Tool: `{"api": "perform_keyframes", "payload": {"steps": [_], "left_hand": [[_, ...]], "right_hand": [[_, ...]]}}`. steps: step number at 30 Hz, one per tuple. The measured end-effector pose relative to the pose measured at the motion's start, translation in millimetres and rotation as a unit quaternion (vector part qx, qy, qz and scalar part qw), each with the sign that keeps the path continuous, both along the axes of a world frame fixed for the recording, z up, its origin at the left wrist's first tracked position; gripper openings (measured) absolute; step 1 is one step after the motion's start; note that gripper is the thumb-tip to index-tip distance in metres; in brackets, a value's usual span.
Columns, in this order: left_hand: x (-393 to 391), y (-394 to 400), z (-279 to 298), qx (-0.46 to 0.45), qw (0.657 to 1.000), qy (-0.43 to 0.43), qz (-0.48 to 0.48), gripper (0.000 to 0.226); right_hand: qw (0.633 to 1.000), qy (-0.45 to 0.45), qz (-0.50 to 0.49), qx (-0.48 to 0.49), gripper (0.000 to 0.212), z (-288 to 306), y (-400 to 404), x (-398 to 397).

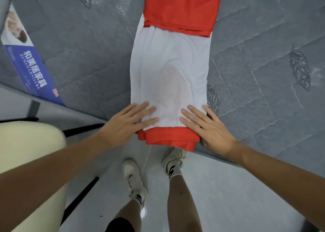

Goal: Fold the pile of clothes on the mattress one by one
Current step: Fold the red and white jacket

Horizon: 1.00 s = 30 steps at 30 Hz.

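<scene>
A red and white garment (170, 69) lies in a long narrow strip on the grey mattress (84, 55), running from the near edge to the far side. Its white middle panel shows on top, with red cloth at both ends. The near red hem hangs slightly over the mattress edge. My left hand (130, 120) presses flat on the near left corner of the white panel, fingers straight and spread. My right hand (205, 126) lies flat on the near right corner, fingers straight. Neither hand grips the cloth.
A blue and white label (28, 62) with printed characters covers the mattress's left side. A cream cushioned seat (29, 154) with black legs stands at the lower left. My two feet in white shoes (133, 177) stand on the grey floor below the mattress edge.
</scene>
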State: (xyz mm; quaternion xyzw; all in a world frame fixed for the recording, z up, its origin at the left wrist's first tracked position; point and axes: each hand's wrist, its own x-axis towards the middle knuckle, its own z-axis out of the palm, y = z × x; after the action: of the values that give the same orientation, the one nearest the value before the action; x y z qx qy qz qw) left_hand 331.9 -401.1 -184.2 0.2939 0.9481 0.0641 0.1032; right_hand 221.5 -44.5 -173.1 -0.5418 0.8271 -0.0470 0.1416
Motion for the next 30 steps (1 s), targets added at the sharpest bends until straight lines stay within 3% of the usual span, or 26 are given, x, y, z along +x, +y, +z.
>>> {"api": "perform_keyframes", "payload": {"steps": [4, 7, 10, 13, 15, 16, 18, 19, 21, 23, 25, 26, 28, 30], "left_hand": [[-4, 3, -2, 0.012, 1.0, 0.003, -0.013, 0.09], [-2, 7, -5, 0.039, 0.999, -0.003, -0.008, 0.087], [-2, 6, -9, 0.153, 0.986, -0.045, 0.048, 0.08], [-5, 17, 6, 0.339, 0.901, -0.128, 0.238, 0.052], [-11, 28, 15, 0.417, 0.805, -0.168, 0.388, 0.026], [-17, 32, 18, 0.446, 0.752, -0.196, 0.443, 0.024], [-32, 38, 21, 0.471, 0.686, -0.232, 0.504, 0.035], [-41, 40, 21, 0.456, 0.681, -0.23, 0.524, 0.038], [-55, 44, 21, 0.387, 0.713, -0.187, 0.554, 0.042], [-63, 47, 21, 0.318, 0.744, -0.132, 0.573, 0.029], [-65, 46, 22, 0.187, 0.823, -0.018, 0.537, 0.028], [-65, 45, 23, 0.114, 0.874, 0.051, 0.47, 0.031], [-62, 45, 25, 0.08, 0.956, 0.138, 0.248, 0.036], [-51, 44, 21, 0.104, 0.986, 0.103, 0.082, 0.049]], "right_hand": [[0.999, -0.034, -0.004, -0.022, 0.076, -2, -12, 6], [0.995, -0.078, -0.055, -0.04, 0.072, -3, -15, 16], [0.968, -0.183, -0.138, -0.1, 0.056, 0, -17, 18], [0.889, -0.286, -0.314, -0.171, 0.039, 16, -32, 12], [0.807, -0.331, -0.445, -0.202, 0.01, 26, -47, 8], [0.774, -0.332, -0.495, -0.213, 0.007, 28, -53, 4], [0.753, -0.284, -0.554, -0.211, 0.019, 28, -63, -2], [0.761, -0.25, -0.564, -0.2, 0.023, 28, -68, -5], [0.788, -0.177, -0.568, -0.158, 0.032, 27, -74, -7], [0.805, -0.111, -0.566, -0.137, 0.042, 23, -78, -8], [0.847, 0.0, -0.513, -0.138, 0.039, 22, -82, -11], [0.876, 0.057, -0.459, -0.134, 0.028, 23, -84, -12], [0.928, 0.083, -0.337, -0.133, 0.013, 23, -88, -12], [0.964, 0.04, -0.231, -0.124, 0.03, 20, -87, -5]]}}
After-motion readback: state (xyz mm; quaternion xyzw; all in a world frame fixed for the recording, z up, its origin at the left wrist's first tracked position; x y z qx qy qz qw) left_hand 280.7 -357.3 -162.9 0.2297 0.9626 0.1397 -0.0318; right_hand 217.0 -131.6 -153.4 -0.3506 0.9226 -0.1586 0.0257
